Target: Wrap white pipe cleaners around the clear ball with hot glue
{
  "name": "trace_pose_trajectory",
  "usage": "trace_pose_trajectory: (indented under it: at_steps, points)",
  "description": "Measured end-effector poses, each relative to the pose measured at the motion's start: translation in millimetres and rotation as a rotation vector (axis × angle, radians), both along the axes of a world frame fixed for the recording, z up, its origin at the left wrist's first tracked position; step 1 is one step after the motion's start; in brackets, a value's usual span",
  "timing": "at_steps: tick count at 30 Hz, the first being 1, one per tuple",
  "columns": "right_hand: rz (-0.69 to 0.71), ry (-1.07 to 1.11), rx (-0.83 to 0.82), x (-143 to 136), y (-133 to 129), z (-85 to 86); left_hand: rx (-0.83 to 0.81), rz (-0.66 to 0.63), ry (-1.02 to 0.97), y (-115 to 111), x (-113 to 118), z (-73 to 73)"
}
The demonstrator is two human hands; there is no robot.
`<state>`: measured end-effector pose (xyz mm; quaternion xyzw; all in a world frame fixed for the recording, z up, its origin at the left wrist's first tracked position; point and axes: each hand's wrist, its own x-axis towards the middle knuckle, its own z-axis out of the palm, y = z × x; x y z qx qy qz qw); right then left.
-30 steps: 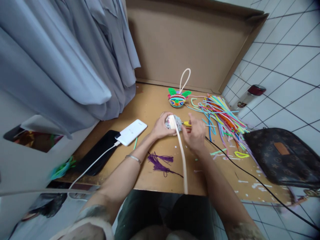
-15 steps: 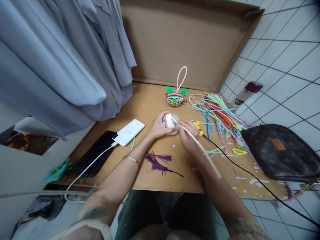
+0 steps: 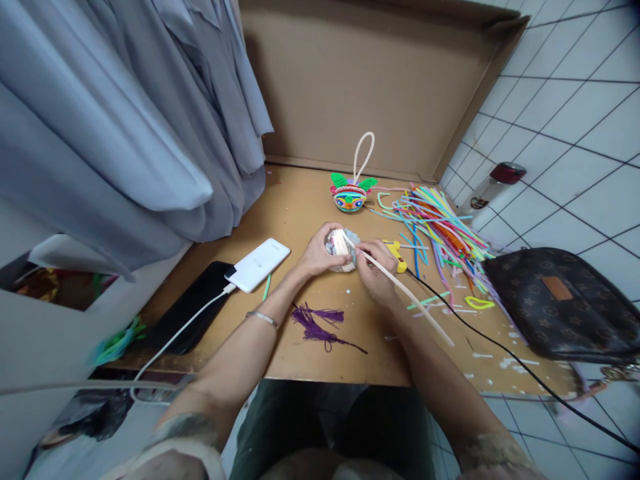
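My left hand [image 3: 320,252] is wrapped round a small round piece [image 3: 351,239], greyish with cream strips across its middle. At its right side my right hand [image 3: 374,270] pinches a long cream stem [image 3: 407,291], whose near end reaches the round piece and whose free end hangs over my right forearm. Beyond my hands sits a colourful animal-face ornament [image 3: 349,200] with green ears and a cream loop. Purple tassels [image 3: 315,325] lie on the table nearer to me.
On the wooden table [image 3: 300,360], a white phone [image 3: 260,264] and black case [image 3: 200,307] lie left. A yellow tool [image 3: 399,256] with a black cable, coloured stems [image 3: 440,223], a bottle [image 3: 495,185] and a brown bag [image 3: 565,303] are right. Cardboard [image 3: 370,80] stands behind.
The free end of the cream stem has swung slightly right and up. My right hand has shifted very little, and my left hand keeps its hold on the round piece.
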<state>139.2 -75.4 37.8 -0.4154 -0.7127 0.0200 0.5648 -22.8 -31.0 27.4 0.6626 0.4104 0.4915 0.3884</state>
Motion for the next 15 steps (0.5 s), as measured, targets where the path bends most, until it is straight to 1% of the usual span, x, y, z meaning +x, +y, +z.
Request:
trace_pose_trajectory:
  at_steps: [5,9,15]
  points:
    - [-0.04,0.025,-0.04,-0.3,-0.2,-1.6,0.0,0.007,0.02,-1.3,-0.3,2.6]
    - [-0.047,0.051,-0.049,-0.8,-0.2,-2.4,0.005,0.007,0.018,-0.6,-0.2,1.3]
    - [-0.012,0.032,-0.061,-1.1,-0.1,-2.9,0.012,0.006,0.021,0.6,-0.8,-0.1]
